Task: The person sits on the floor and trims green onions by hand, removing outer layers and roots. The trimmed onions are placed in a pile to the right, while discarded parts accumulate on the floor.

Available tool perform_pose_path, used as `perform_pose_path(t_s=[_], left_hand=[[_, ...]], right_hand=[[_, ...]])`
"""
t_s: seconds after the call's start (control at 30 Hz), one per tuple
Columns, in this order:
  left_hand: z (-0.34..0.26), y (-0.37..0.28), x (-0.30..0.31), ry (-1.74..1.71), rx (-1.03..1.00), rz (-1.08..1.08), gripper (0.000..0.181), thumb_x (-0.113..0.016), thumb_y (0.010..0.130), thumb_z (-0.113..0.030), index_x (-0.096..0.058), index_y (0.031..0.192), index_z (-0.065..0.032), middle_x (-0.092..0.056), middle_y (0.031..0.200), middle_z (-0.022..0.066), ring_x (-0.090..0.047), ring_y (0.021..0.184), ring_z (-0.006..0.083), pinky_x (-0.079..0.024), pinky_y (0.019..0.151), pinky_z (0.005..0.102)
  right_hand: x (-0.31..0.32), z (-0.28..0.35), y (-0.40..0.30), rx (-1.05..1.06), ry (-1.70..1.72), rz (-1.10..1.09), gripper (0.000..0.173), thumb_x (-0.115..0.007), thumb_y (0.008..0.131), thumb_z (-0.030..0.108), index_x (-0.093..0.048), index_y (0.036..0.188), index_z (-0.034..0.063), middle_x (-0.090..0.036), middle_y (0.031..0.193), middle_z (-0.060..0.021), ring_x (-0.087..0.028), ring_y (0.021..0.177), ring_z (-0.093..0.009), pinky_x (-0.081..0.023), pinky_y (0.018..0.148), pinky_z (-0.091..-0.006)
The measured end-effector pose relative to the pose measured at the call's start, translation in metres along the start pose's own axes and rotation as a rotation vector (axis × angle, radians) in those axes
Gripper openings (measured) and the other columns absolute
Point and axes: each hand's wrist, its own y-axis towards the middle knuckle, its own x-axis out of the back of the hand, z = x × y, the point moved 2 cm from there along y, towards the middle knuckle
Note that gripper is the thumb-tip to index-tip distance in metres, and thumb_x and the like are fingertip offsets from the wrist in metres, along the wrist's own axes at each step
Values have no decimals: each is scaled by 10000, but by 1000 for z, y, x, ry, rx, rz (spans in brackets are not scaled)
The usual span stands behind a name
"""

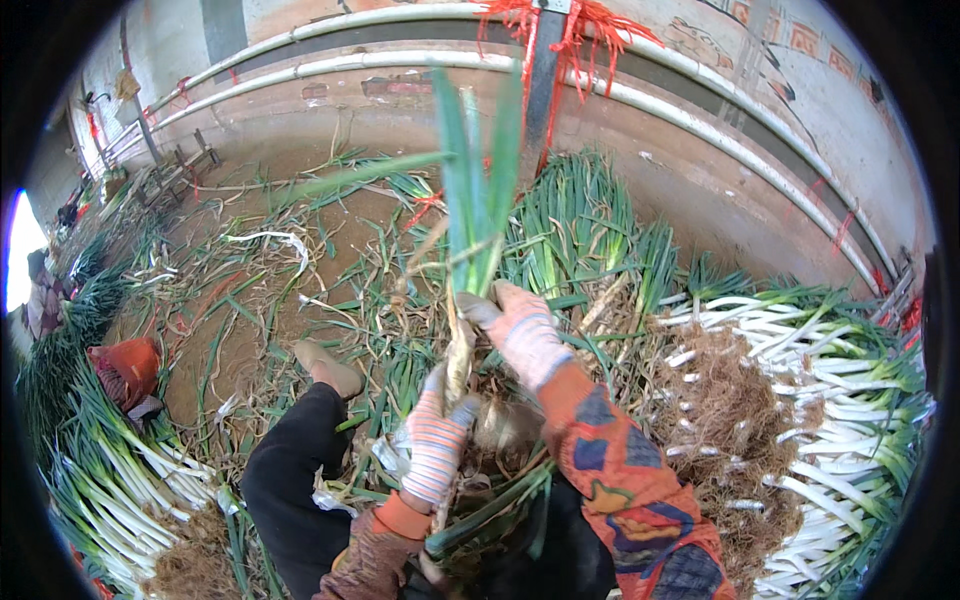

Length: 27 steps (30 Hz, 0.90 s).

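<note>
A long green onion stands upright in front of me, its broad green leaves (472, 195) slightly blurred at the top. Around its pale lower stalk (458, 364) closes my left hand (437, 442), in a striped knit glove. My right hand (517, 322), also gloved, grips the same plant higher up, where the leaves begin, with thumb and fingers around it. Dry, brownish outer leaves (452, 307) hang along the stalk. Below my hands, more green onion leaves (499, 502) lie across my lap. The root end is partly hidden by my left hand.
To the right lies a large pile of white-stalked green onions (817, 450) with brown roots (720, 397). Another pile (127, 480) is at the left. Untrimmed green onions (577, 217) lean near a post (544, 90) with red ties. Leaf scraps (285, 262) litter the dirt floor.
</note>
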Motion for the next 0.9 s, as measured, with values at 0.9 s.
perform_pose_path(t_s=[0.9], left_hand=[[-11, 4, 54, -488, 350, -148, 290, -566, 903, -354, -550, 996, -79, -504, 688, -9, -443, 511, 53, -352, 432, 187]], right_hand=[[-54, -8, -110, 503, -49, 669, 267, -538, 825, 225, -601, 1071, 141, -624, 867, -146, -616, 815, -308, -506, 744, -401]])
